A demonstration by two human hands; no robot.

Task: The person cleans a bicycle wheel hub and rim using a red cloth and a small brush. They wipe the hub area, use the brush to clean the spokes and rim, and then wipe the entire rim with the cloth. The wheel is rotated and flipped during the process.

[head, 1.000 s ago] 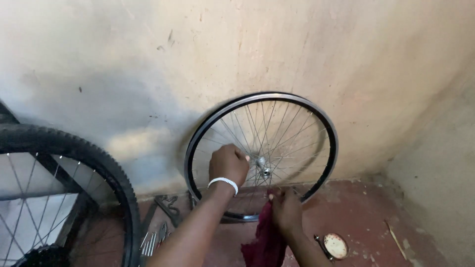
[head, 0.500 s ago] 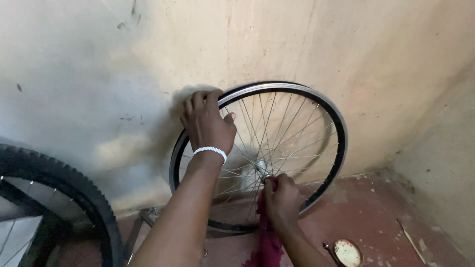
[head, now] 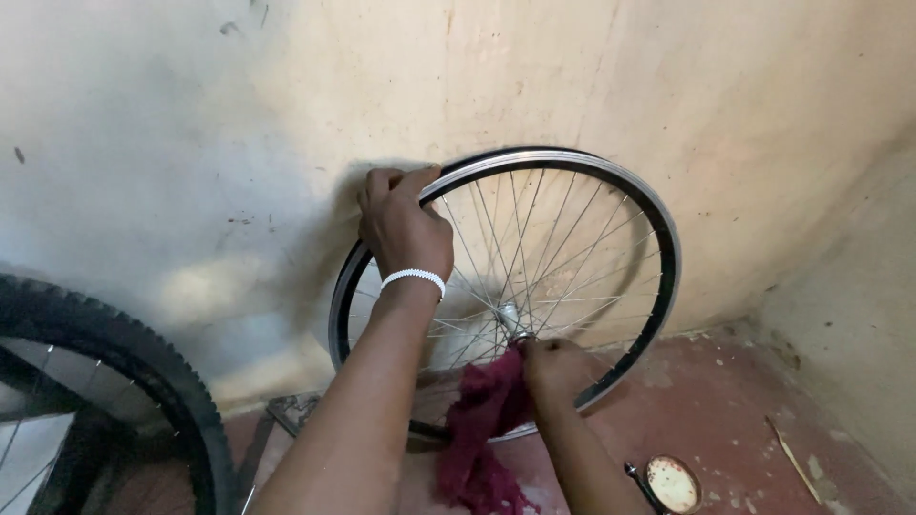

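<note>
The bare bicycle wheel (head: 506, 296) stands on the red floor (head: 725, 410), leaning against the plaster wall (head: 668, 95). The left hand (head: 405, 229), which half a second ago lay flat on the upper left of the rim, now has its fingers (head: 382, 181) curled over that rim, gripping it. The right hand (head: 558, 367) stays at the hub (head: 510, 319), fingers closed on a dark red rag (head: 487, 420) as before. A tyred wheel (head: 105, 381) stands at the left; a small round tin (head: 673, 484) lies on the floor.
</note>
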